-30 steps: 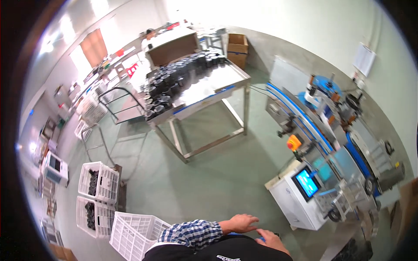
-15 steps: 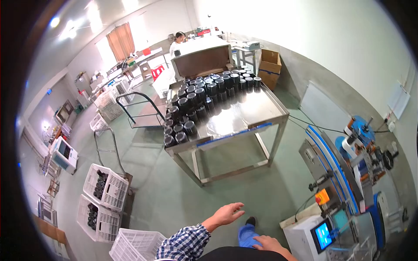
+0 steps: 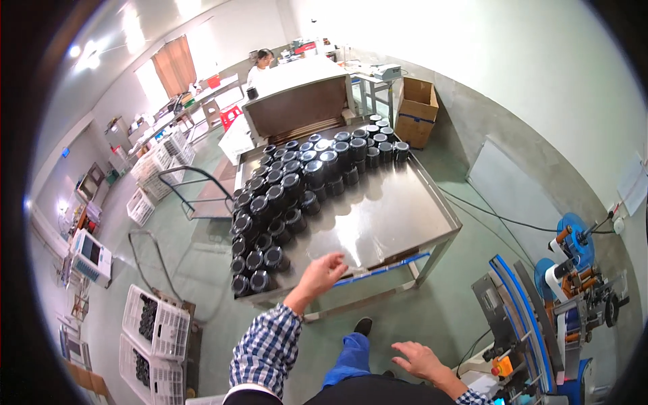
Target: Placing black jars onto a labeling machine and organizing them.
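As I stand by the metal table, my left hand is at its near edge, close to the black jars. The fingers of that hand are bent a little and lie close together. From up here I can't quite tell if they touch the table or just hang over it. My right hand hangs over the green floor, between my blue trouser leg and the machine rail with blue edges. Its thumb sticks out away from the fingers, and the fingers point to my left.

The black jars stand in a big bunch on the left and far parts of the table, many of them touching, with their round black lids up. The shiny metal near my left hand is bare. White crates with dark things in them sit on my left. A cardboard box stands past the table's far right corner.
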A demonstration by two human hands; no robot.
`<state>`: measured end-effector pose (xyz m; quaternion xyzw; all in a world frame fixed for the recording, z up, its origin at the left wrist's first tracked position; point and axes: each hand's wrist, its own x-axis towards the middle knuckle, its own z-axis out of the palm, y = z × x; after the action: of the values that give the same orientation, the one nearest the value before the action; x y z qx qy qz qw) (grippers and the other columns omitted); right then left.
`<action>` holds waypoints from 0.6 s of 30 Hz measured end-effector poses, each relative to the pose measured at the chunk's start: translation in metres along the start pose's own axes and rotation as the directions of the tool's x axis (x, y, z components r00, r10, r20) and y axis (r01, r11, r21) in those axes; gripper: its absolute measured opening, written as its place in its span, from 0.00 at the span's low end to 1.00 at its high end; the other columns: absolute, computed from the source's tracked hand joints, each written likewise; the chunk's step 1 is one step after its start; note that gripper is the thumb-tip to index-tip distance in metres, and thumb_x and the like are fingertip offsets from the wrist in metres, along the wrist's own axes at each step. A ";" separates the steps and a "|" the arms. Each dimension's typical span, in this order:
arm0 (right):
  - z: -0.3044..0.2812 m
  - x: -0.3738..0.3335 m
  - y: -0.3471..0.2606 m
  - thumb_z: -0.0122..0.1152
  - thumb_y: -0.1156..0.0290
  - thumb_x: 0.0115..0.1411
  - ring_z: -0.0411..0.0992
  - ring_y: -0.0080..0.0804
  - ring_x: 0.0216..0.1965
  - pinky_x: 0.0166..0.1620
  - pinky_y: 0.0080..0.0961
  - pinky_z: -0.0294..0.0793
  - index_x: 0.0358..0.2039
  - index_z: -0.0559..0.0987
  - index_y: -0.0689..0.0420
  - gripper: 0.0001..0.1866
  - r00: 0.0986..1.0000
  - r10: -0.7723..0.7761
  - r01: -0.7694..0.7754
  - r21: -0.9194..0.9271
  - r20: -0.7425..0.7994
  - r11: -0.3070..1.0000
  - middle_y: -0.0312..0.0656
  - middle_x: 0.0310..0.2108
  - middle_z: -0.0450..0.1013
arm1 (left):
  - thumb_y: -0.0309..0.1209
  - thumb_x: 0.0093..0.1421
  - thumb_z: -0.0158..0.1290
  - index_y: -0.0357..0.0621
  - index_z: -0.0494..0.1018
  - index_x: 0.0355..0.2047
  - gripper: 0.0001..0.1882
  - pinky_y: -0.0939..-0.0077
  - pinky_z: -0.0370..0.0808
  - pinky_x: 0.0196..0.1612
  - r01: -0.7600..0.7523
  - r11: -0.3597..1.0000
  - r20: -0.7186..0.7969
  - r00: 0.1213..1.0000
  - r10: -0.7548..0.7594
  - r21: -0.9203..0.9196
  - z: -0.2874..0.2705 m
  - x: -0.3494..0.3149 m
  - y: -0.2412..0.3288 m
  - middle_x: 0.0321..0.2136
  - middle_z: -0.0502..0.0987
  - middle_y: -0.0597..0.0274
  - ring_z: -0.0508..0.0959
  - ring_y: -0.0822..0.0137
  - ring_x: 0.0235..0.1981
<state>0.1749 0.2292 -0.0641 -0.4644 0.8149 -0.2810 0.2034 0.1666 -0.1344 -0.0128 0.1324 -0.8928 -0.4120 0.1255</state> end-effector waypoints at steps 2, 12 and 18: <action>0.002 0.026 0.013 0.57 0.55 0.60 0.72 0.45 0.46 0.47 0.41 0.72 0.51 0.73 0.50 0.21 0.998 0.068 -0.067 0.047 -0.011 0.997 0.45 0.45 0.74 | 0.40 0.56 0.60 0.40 0.73 0.48 0.23 0.67 0.76 0.40 -0.075 0.993 -0.053 0.995 0.080 0.094 -0.010 0.087 -0.020 0.35 0.80 0.52 0.81 0.58 0.35; -0.061 0.146 0.009 0.60 0.61 0.58 0.73 0.46 0.44 0.47 0.37 0.72 0.48 0.74 0.54 0.19 0.868 0.473 -0.417 0.297 -0.149 0.859 0.46 0.42 0.75 | 0.42 0.49 0.63 0.43 0.64 0.55 0.35 0.57 0.72 0.49 -0.157 0.783 -0.122 0.951 0.284 0.602 -0.025 0.426 -0.035 0.48 0.72 0.52 0.70 0.50 0.52; -0.077 0.175 0.025 0.61 0.63 0.57 0.74 0.45 0.42 0.46 0.36 0.72 0.48 0.74 0.57 0.19 0.792 0.571 -0.507 0.287 -0.216 0.813 0.47 0.40 0.75 | 0.51 0.50 0.62 0.41 0.62 0.57 0.41 0.47 0.65 0.55 -0.045 0.730 -0.040 0.994 0.099 0.682 -0.008 0.498 -0.053 0.49 0.72 0.53 0.64 0.53 0.57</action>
<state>0.0279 0.1077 -0.0342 -0.1399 0.8991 -0.3624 0.2017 -0.2887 -0.3424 0.0092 0.1496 -0.9807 -0.0472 0.1170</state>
